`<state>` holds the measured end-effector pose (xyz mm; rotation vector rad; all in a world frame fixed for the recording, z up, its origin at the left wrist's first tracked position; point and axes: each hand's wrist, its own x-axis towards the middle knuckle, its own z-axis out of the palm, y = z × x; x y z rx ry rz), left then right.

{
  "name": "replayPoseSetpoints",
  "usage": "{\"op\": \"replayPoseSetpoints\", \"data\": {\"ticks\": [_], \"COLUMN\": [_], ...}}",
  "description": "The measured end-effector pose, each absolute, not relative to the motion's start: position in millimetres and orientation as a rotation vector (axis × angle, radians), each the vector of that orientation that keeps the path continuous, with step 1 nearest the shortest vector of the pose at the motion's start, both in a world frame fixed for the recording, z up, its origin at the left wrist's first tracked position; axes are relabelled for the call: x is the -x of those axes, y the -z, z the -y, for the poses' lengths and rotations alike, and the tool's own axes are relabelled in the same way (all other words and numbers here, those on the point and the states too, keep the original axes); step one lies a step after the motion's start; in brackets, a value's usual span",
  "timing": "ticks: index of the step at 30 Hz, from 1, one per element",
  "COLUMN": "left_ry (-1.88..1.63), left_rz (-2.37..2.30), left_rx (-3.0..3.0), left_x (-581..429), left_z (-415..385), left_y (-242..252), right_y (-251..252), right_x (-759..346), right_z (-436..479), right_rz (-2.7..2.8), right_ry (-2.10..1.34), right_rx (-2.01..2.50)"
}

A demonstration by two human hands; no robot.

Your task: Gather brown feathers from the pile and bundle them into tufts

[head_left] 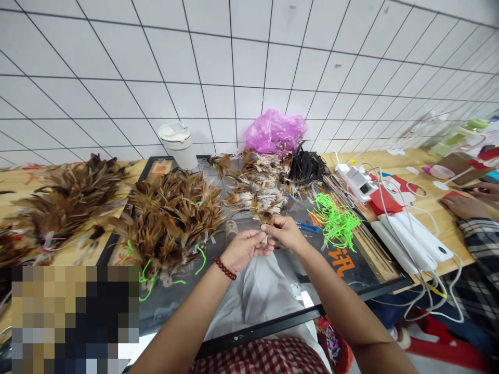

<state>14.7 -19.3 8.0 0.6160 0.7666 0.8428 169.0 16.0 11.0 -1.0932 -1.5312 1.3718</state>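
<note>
My left hand (246, 248), with a dark red bead bracelet (225, 268) at the wrist, meets my right hand (286, 232) above the front of the dark board (284, 317). Both sets of fingertips pinch a small bunch of feathers (265, 240), whose pale quill ends show between them; the fingers cover most of it. Just beyond my hands lies a pile of pale-quilled feathers (257, 195). A heap of brown feathers (171, 208) spreads to the left, with bright green ties at its lower edge. Right of my hands are a blue tool (307, 227) and a tangle of green strings (336, 221).
A white lidded cup (178, 143) and a pink plastic bag (275, 130) stand near the tiled wall. Black feathers (307, 165) lie beside the bag. More brown feathers (74, 197) cover the far left. White power strips (413, 241) with cables and another person's hand (463, 205) are on the right.
</note>
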Motion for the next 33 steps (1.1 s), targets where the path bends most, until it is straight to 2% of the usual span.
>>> {"op": "replayPoseSetpoints", "data": {"ticks": [5, 8, 14, 20, 23, 29, 33], "left_ry": [-0.822, -0.944, -1.095, -1.091, -1.137, -0.899, -0.777], "left_rz": [-0.755, -0.764, -0.772, -0.793, -0.839, -0.856, -0.835], "left_rx": [-0.603, -0.541, -0.409, -0.38, -0.39, -0.644, -0.729], "left_x": [-10, -11, -15, -19, -22, -20, -17], "left_z": [20, 22, 25, 26, 28, 32, 31], "left_y": [-6, -4, -5, -8, -8, -10, -10], "right_y": [-10, -13, -18, -15, -15, -15, -12], "right_x": [-169, -170, -173, -172, -173, -180, -180], "right_z": [-14, -11, -6, -4, -5, -8, -8], "right_rz": [1.645, 1.686, 2.037, 2.085, 1.997, 1.599, 1.532], "right_ry": [-1.314, -1.3, -0.878, -0.759, -0.892, -1.614, -1.682], "right_rx": [0.991, 0.936, 0.894, 0.909, 0.955, 0.952, 0.968]}}
